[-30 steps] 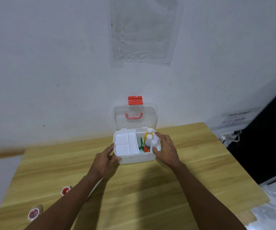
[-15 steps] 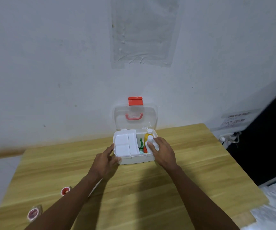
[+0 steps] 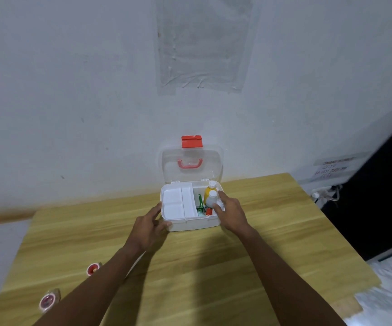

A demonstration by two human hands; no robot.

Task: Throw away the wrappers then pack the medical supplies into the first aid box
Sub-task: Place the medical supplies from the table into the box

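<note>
The white first aid box stands open at the table's far edge, its clear lid with a red handle and red latch leaning back against the wall. A white tray insert fills its left half. In the right half stand a yellow bottle, a white bottle, a green pack and something with a red cap. My left hand rests against the box's front left corner. My right hand is at the box's right rim, fingers around a small white bottle.
The wooden table stretches toward me. Two small round red and white items lie near its left front. A wall socket with cables sits at the right, beside a dark opening.
My right hand has lowered the small white bottle further into the box's right half. My left hand stays at the front left corner.
</note>
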